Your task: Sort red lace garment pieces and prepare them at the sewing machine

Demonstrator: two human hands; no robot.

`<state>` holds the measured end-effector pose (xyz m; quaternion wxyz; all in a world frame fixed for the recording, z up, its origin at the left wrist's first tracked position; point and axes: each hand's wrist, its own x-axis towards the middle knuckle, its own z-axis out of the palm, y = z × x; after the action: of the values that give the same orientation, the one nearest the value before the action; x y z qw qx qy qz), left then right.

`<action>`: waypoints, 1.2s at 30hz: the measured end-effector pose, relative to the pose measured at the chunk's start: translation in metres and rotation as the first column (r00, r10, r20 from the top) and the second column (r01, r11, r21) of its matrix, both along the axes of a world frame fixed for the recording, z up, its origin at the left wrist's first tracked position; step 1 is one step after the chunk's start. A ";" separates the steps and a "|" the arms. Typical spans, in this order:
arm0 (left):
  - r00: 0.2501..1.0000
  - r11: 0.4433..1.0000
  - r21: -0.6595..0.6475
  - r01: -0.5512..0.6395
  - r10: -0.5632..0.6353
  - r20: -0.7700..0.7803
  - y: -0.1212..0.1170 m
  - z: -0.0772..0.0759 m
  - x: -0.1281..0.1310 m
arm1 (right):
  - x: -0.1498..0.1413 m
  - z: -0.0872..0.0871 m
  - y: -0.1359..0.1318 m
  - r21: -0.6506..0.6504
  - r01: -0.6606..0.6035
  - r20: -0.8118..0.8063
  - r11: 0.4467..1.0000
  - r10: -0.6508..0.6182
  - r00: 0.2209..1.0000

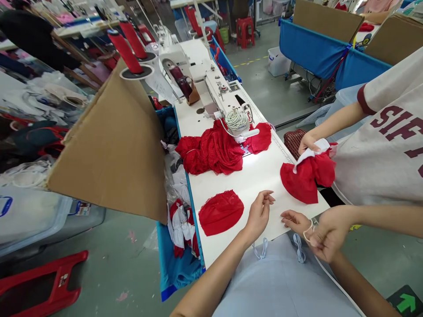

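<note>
My left hand [258, 212] hovers over the white sewing table [218, 257], its fingers loosely curved with nothing in them. Just left of it lies a red cup-shaped fabric piece [221, 212]. My right hand [295, 219] is at the table's front edge, fingers loosely extended and holding nothing. Around my right wrist runs a pale cord [309, 230], and a co-worker's hand [328, 233] is at it. The co-worker's other hand [309, 141] holds red fabric [300, 182] with a white piece [310, 155].
Bunched red lace fabric [214, 147] lies beside the sewing machine [228, 97]. A cardboard sheet [115, 145] and a blue cloth bin [178, 268] flank the table's left side. The co-worker [390, 132] stands close on the right. A red stool [42, 281] is at lower left.
</note>
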<state>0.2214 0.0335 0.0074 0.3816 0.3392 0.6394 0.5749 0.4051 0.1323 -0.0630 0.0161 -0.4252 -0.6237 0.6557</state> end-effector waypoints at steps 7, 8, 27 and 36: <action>0.994 0.997 0.012 -0.075 0.074 0.082 0.013 0.020 -0.007 | -0.014 0.015 -0.005 0.029 -0.018 0.019 0.999 0.018 1.000; 0.993 0.995 0.004 -0.096 0.096 0.066 0.014 0.019 -0.009 | -0.014 0.017 -0.004 0.033 -0.011 0.019 0.999 0.011 1.000; 0.867 0.908 -0.401 -0.124 -0.097 -0.488 0.015 -0.057 -0.053 | -0.094 0.001 0.025 0.171 0.209 -0.074 0.963 -0.199 0.977; 0.784 0.873 -0.354 -0.336 0.052 -0.618 0.005 -0.040 -0.090 | -0.100 -0.009 0.027 0.130 0.303 -0.070 0.944 -0.296 0.953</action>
<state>0.1312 0.0385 -0.0328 0.1676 0.3346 0.8720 0.3155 0.3046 0.1591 -0.0717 0.1607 -0.4966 -0.5955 0.6108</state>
